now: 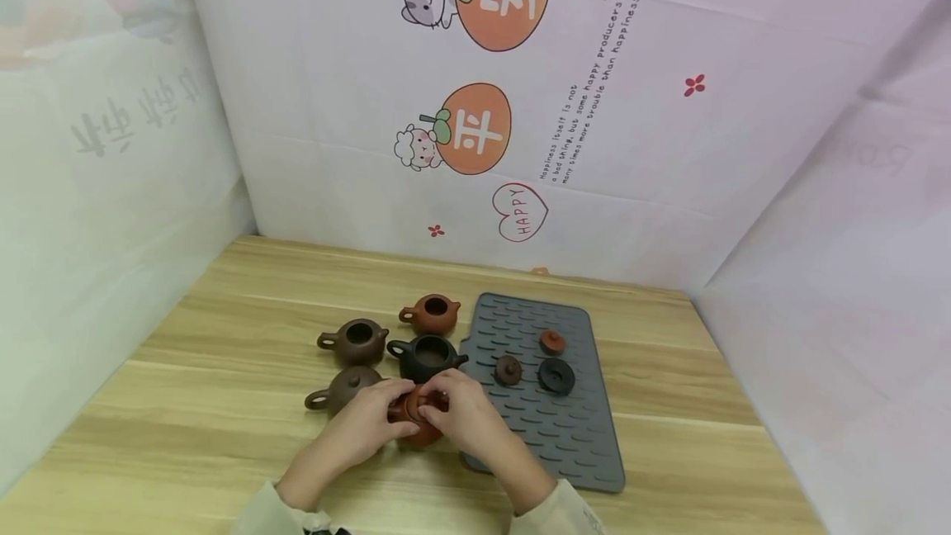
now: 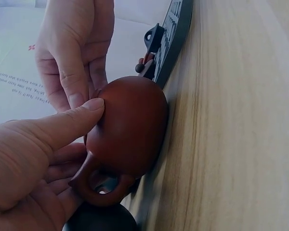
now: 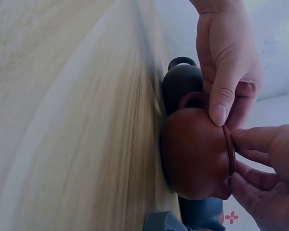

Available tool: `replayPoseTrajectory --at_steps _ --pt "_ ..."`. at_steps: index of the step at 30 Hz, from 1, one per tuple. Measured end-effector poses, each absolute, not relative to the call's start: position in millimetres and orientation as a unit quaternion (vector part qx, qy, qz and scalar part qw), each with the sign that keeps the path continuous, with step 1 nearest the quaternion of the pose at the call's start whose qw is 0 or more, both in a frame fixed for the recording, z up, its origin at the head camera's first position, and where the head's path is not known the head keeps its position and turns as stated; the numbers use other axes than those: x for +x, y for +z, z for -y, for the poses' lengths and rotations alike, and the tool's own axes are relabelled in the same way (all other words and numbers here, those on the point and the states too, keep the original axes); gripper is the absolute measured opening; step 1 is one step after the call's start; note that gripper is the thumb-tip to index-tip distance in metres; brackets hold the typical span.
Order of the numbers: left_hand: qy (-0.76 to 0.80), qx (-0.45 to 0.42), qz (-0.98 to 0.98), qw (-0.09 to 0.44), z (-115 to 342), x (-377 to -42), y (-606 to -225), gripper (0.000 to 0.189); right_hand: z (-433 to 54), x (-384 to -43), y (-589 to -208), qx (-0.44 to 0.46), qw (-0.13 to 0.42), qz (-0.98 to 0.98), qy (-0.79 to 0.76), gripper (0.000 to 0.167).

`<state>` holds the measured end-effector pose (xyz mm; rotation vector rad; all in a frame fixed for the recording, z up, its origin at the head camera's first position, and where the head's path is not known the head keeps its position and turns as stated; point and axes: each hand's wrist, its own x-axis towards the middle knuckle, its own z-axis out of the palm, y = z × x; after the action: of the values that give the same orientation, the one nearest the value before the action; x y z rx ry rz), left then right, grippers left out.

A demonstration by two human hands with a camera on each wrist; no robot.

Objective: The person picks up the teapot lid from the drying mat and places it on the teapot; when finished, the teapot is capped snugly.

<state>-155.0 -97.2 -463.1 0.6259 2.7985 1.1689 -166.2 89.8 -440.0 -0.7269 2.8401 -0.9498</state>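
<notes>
A reddish-brown clay teapot [image 1: 422,437] stands on the table between both hands, its ring handle towards the left. My left hand [image 1: 369,421] steadies it, thumb on the shoulder beside the opening and fingers round the handle side. With its thumb and fingers my right hand [image 1: 466,413] pinches the teapot's lid [image 3: 230,150] at the mouth. The lid's edge lies along the rim in the right wrist view, and its knob is hidden by fingers. Just behind the left hand sits a brown teapot [image 1: 349,386] with its lid on.
Beyond the hands stand a lidless black teapot [image 1: 429,357], a lidless brown one [image 1: 358,342] and a small lidless reddish one [image 1: 432,314]. On the grey mat [image 1: 572,452] at right lie a brown lid [image 1: 508,370], a red lid [image 1: 552,342] and a black lid [image 1: 556,376].
</notes>
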Motion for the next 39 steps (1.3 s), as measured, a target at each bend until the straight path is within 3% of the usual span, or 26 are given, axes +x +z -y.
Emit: replayPoseTrajectory --at_steps 18,30,39 --pt "0.385 0.179 -0.905 -0.004 115.7 -159.6 -435.5 0.056 -127.3 -178.9 -439.0 -0.200 0.005 -0.924 -0.327 0.017" --pt "0.379 0.152 -0.911 -0.058 168.9 -189.4 -428.5 0.056 -179.6 -207.9 -439.0 -0.130 -0.049 -0.947 -0.289 0.018" --pt "0.366 0.149 -0.917 -0.052 188.5 -212.3 -439.2 0.054 -217.8 -221.1 -450.7 -0.057 -0.051 -0.967 -0.244 0.023"
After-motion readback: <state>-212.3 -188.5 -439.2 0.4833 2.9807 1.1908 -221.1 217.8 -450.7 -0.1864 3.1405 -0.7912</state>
